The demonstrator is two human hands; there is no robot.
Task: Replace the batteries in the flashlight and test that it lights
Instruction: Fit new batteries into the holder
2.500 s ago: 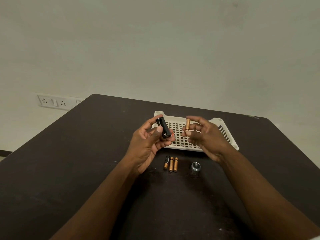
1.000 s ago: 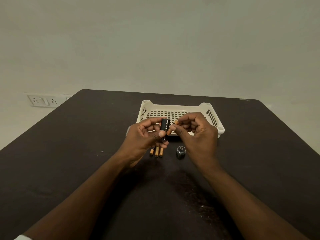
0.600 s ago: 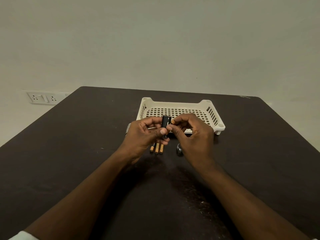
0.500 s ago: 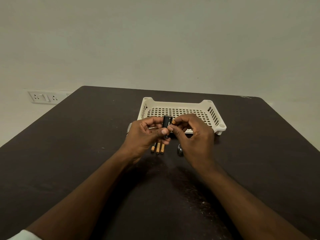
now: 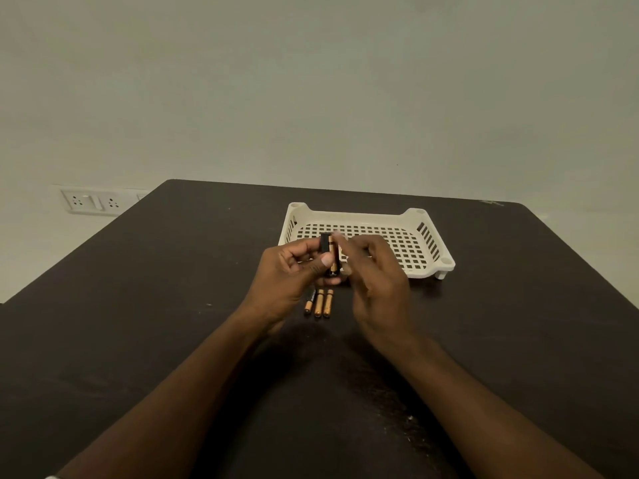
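Note:
My left hand (image 5: 289, 275) holds a black battery holder (image 5: 324, 244) upright above the table, thumb across its front. A copper-and-black battery (image 5: 333, 254) lies in the holder's right side. My right hand (image 5: 377, 271) pinches that battery, with the forefinger at its top end and the thumb at its lower end; the fingertips are blurred. Three more batteries (image 5: 318, 303) lie side by side on the dark table (image 5: 173, 305) just below my left hand. The metal flashlight cap seen earlier is hidden behind my right hand.
A white slotted plastic tray (image 5: 446, 262) stands just behind my hands, with nothing visible in it. A wall socket plate (image 5: 91, 201) is on the wall beyond the table's far left corner. The table's far edge runs behind the tray.
My right hand brought the battery from apart up against the holder and it now sits in the holder's side. The view shifted, and the cap went out of sight behind my right hand.

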